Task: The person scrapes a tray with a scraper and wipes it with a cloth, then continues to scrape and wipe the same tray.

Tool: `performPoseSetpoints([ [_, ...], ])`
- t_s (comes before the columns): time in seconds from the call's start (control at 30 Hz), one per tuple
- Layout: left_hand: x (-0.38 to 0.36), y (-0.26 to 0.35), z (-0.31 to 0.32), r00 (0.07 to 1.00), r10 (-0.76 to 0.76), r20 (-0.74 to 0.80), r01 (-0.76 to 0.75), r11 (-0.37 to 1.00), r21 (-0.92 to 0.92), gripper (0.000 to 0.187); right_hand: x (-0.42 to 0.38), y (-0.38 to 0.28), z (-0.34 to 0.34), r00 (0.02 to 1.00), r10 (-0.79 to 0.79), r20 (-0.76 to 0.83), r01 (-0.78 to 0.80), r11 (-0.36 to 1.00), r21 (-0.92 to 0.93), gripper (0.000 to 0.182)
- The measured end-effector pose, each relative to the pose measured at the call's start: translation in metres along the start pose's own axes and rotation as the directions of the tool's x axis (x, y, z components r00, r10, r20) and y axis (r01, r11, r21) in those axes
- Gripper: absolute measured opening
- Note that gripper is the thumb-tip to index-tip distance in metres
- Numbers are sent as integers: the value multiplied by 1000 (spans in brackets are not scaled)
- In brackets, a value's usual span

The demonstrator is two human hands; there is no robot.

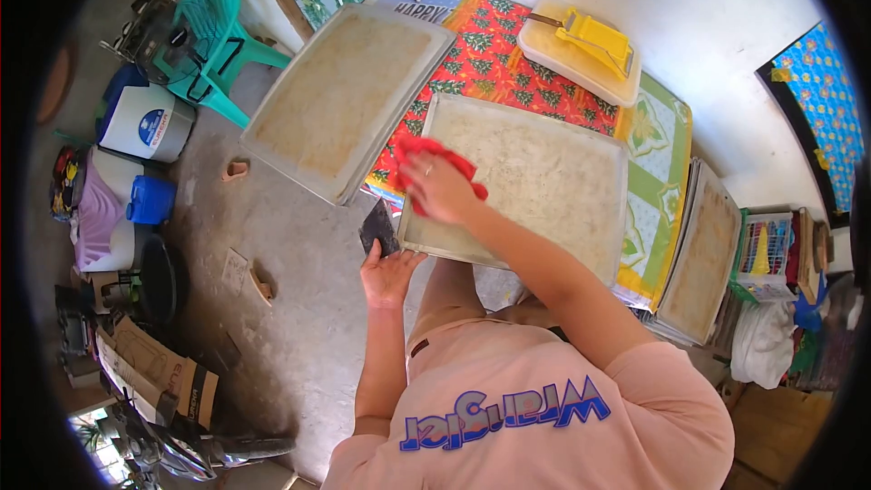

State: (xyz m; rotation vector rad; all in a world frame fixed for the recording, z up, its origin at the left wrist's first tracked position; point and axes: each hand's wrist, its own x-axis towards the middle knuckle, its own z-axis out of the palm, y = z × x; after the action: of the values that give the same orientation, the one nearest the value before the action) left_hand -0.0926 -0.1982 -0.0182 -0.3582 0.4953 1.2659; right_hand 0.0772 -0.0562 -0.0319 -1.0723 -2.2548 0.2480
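My right hand (437, 189) presses a red cloth (460, 166) onto the left side of a shallow metal tray (544, 172) with a pale, stained surface. Just off the tray's lower left corner, my left hand (387, 274) holds a dark, flat, squarish piece (378, 225) between thumb and fingers. The fingers of my right hand are bent over the cloth and partly merge with it. Under the tray lies a red tablecloth with green trees (504, 45).
Stacked trays (349, 95) overhang the table's left end. At the back stands a white container (581, 68) with a yellow tool (594, 39) on its lid. More trays (697, 259) lean at the right. A green chair (213, 54) is at the left; slippers (261, 283) lie on the floor.
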Motion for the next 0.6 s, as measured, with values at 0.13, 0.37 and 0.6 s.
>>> performPoseSetpoints([
  [0.13, -2, -1, 2, 999, 48, -11, -47, 994, 94, 61, -50, -56, -21, 978, -158, 134, 142, 983, 117, 42],
  [0.37, 8, -11, 19, 993, 96, -75, -56, 905, 421, 38, -107, -58, -58, 957, -141, 252, 109, 985, 136, 45],
  [0.6, 37, -18, 19, 986, 136, -101, 10, 549, 835, 30, -138, -48, -86, 973, -114, 200, 98, 991, 87, 47],
])
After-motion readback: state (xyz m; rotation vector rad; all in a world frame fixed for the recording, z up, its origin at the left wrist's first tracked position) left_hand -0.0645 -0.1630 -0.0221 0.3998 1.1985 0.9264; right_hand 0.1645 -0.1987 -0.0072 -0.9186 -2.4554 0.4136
